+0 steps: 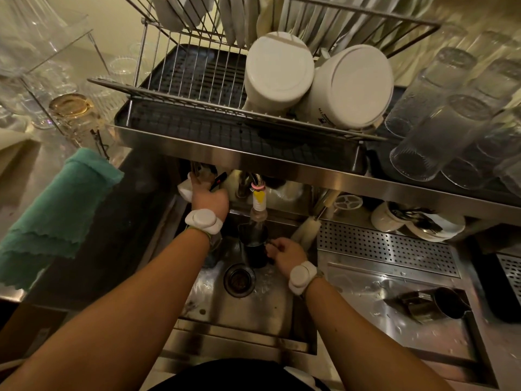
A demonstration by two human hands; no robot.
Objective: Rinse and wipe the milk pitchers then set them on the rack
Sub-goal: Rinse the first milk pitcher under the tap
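A dark milk pitcher (253,248) stands upright in the steel sink (262,306), directly under the faucet spout (258,204). My right hand (284,253) grips its handle on the right side. My left hand (208,197) reaches up under the shelf edge and closes on the tap handle (201,170) at the back left of the sink. A second dark pitcher (448,303) lies on its side on the wet counter to the right. Above the sink sits the wire dish rack (180,94) on a black tray.
Two white upturned containers (279,71) and plates fill the rack's right side. Upturned glasses (439,131) crowd the shelf at right. A teal cloth (59,210) hangs at left. A perforated drain plate (386,246), a brush (306,228) and a cutlery holder (386,218) lie beside the sink.
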